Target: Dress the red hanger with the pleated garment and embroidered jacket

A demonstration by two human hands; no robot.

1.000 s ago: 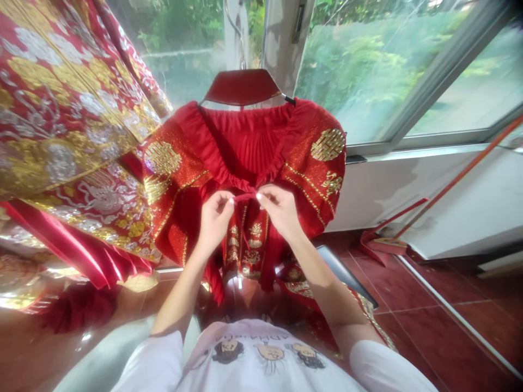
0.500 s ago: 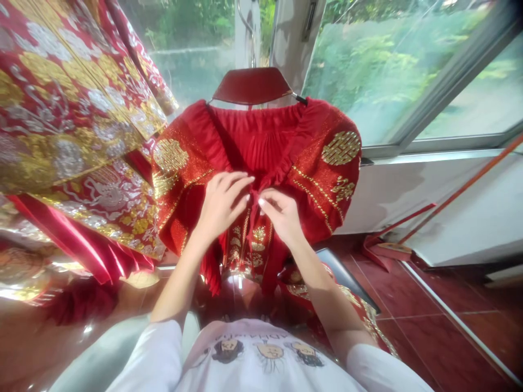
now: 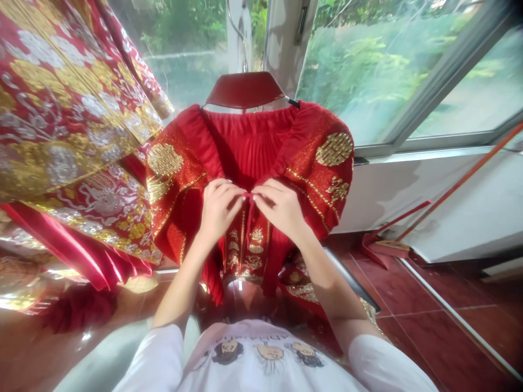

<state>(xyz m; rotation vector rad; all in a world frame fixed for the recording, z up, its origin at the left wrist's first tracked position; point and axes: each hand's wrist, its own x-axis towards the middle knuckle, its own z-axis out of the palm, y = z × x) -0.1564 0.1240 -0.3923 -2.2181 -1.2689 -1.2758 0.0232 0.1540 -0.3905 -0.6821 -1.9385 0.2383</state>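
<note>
A red garment (image 3: 310, 163) with gold embroidery hangs on a dark red hanger (image 3: 245, 90) in front of the window. At its front opening, just below the collar, both hands meet. My left hand (image 3: 218, 209) pinches the thin red tie (image 3: 247, 195) from the left, fingers curled. From the right, my right hand (image 3: 278, 207) pinches the same tie, fingertips almost touching those of the left. The tie's ends hang down between the two hands over the gold-patterned front panel.
A larger red, gold and silver embroidered robe (image 3: 61, 136) hangs at the left, close to my left arm. A window (image 3: 368, 65) with greenery behind spans the back. An orange-handled mop (image 3: 392, 242) leans at the right on the red tiled floor (image 3: 429, 326).
Both hands first pulled the tie ends apart, then my left hand lay flat over the knot; now both hands have closed in and pinch the tie at the centre.
</note>
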